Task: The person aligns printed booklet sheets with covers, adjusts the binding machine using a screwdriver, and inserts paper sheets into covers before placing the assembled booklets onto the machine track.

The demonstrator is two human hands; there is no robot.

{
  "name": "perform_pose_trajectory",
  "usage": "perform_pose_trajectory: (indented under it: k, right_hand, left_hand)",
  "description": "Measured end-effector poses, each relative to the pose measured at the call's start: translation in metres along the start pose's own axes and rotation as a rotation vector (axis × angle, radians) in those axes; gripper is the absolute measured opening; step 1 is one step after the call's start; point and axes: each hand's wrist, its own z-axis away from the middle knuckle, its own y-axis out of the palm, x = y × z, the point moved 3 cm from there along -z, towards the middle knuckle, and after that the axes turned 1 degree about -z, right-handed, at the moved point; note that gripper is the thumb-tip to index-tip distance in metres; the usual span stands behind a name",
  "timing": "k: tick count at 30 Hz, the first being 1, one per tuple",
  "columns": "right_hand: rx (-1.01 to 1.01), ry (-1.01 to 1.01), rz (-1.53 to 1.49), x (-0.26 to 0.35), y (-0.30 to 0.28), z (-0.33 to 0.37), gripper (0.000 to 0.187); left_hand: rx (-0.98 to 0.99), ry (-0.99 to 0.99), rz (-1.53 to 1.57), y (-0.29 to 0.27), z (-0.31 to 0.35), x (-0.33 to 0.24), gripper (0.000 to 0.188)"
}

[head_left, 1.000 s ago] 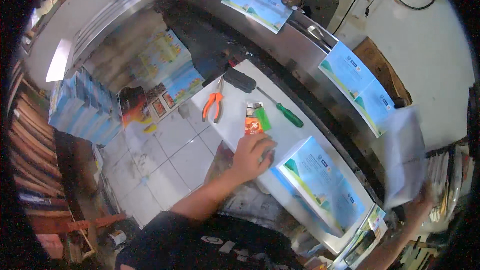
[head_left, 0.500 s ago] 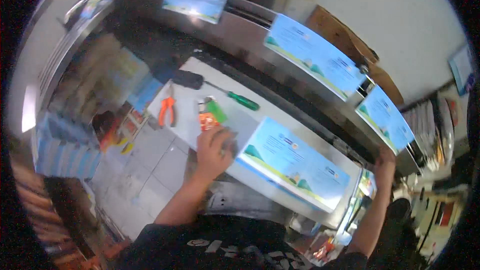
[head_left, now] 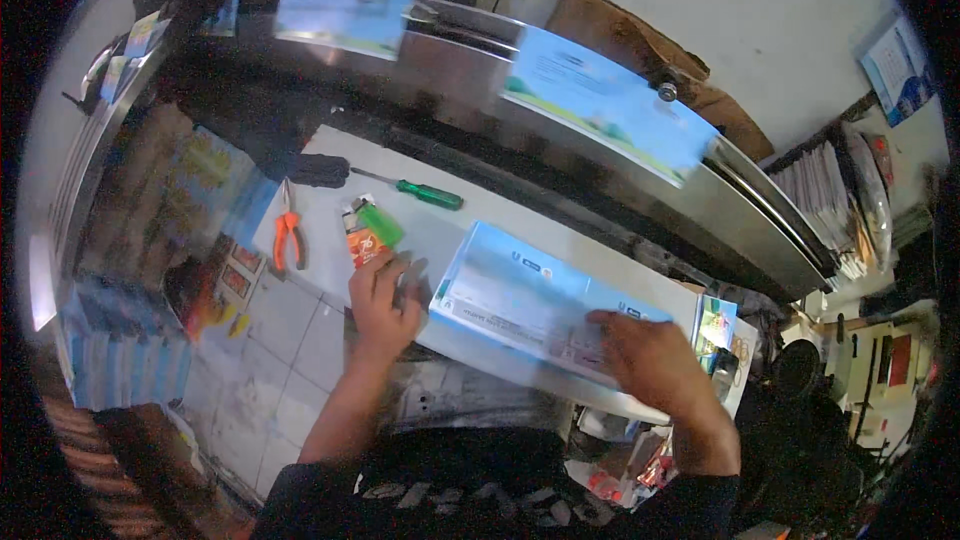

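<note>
A stack of light-blue printed sheets (head_left: 520,285) lies on the white tabletop, with a pale band of print along its near edge. My right hand (head_left: 655,360) rests over the right part of this stack, slightly blurred, fingers reaching left across the top sheet. Left of the stack is my left hand (head_left: 385,300), its fingers apart and nothing visible in them. Its fingertips are by an orange-red packet (head_left: 362,240), which has a green lighter-like item (head_left: 380,224) lying against it.
Beyond lie a green-handled screwdriver (head_left: 430,195), orange-handled pliers (head_left: 288,240) and a dark block (head_left: 322,170). A long metal rail (head_left: 455,50) crosses behind the table, carrying blue sheets (head_left: 610,105). Bundled blue sheets (head_left: 130,350) stand at the far left.
My right hand has come from the rail's right end to the stack. The sheet near it there is gone, and the stack's top looks different. My left hand stays near the packet; the view has shifted.
</note>
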Motion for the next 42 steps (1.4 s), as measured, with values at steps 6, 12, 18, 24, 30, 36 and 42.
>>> perform_pose_trajectory:
  k: [6, 12, 18, 24, 30, 36, 42]
  right_hand:
    - [-0.811, 0.163, 0.128, -0.113, -0.089, 0.007, 0.029]
    - [-1.26, 0.12, 0.442, -0.207, -0.11, -0.001, 0.047]
    - [-0.833, 0.249, 0.188, -0.257, -0.024, -0.001, 0.043]
    - [-0.485, 0.132, 0.052, -0.107, 0.001, 0.005, 0.032]
    - [-0.164, -0.11, 0.188, -0.005, 0.045, 0.004, 0.059]
    - [-0.055, -0.144, 0.088, 0.004, 0.038, -0.001, 0.067]
    - [-0.01, -0.068, 0.212, 0.02, 0.038, -0.007, 0.06]
  left_hand:
    - [0.023, 0.004, 0.018, -0.008, -0.002, -0.005, 0.033]
    - [0.007, 0.017, -0.009, -0.005, -0.004, -0.007, 0.034]
    - [0.006, 0.034, -0.001, -0.003, -0.007, -0.009, 0.032]
    - [0.052, -0.011, 0.02, -0.006, -0.001, -0.003, 0.036]
    - [0.041, 0.036, 0.014, -0.002, -0.001, 0.001, 0.042]
    - [0.068, 0.008, 0.029, -0.008, -0.002, -0.001, 0.044]
    - [0.041, 0.005, 0.025, -0.007, -0.005, -0.006, 0.039]
